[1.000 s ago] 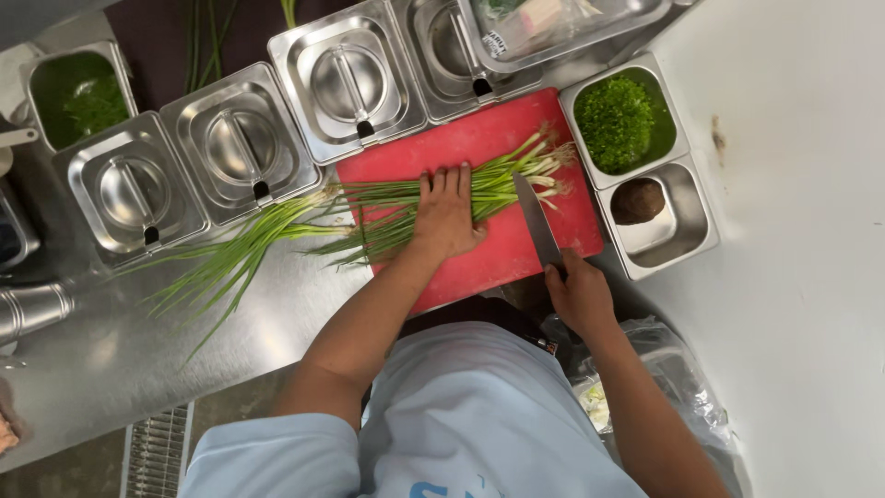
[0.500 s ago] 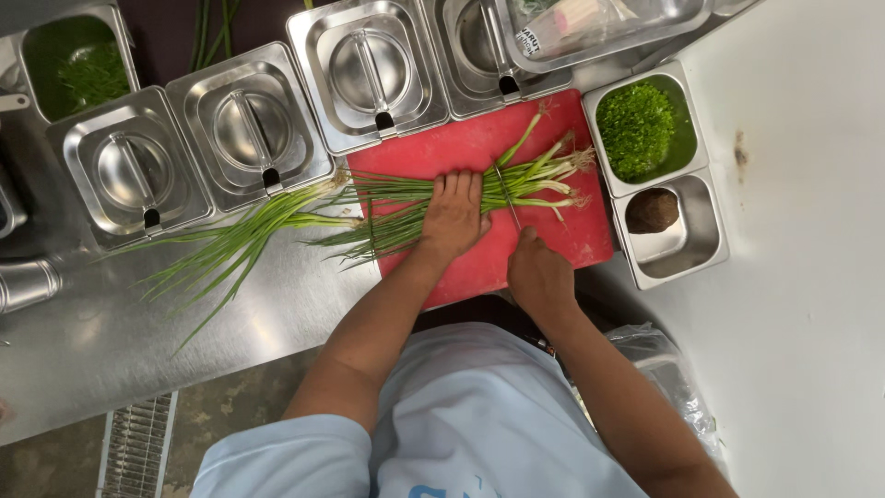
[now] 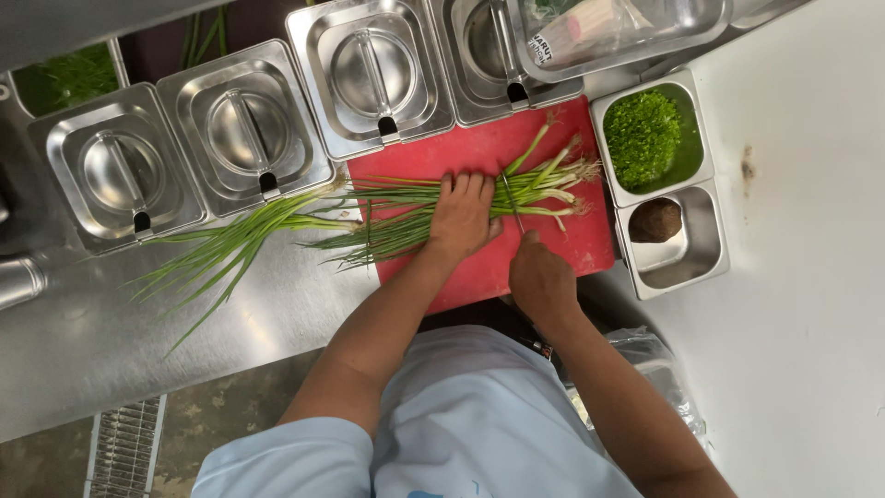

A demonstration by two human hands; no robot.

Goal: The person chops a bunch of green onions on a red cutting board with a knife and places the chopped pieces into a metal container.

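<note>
One labelled packet, top of the counter

A clear plastic packet (image 3: 590, 23) (white label with dark print at its left end) lies in the steel tray (image 3: 701, 32) at the counter's far right edge.

Your left hand (image 3: 464, 217) covers the middle of the spring onion bunch (image 3: 387, 217) on the red cutting board (image 3: 553, 254); the stalks beneath the palm cannot be seen. The knife (image 3: 513, 203) shows edge-on as a thin line beside that hand, and your right hand (image 3: 542, 281) hides its handle. Above the board, the top edge cuts off the clear tray (image 3: 627, 32) and the green-filled container (image 3: 69, 78). The brown item (image 3: 655, 219) in the small steel pan right of the board cannot be identified.
</note>
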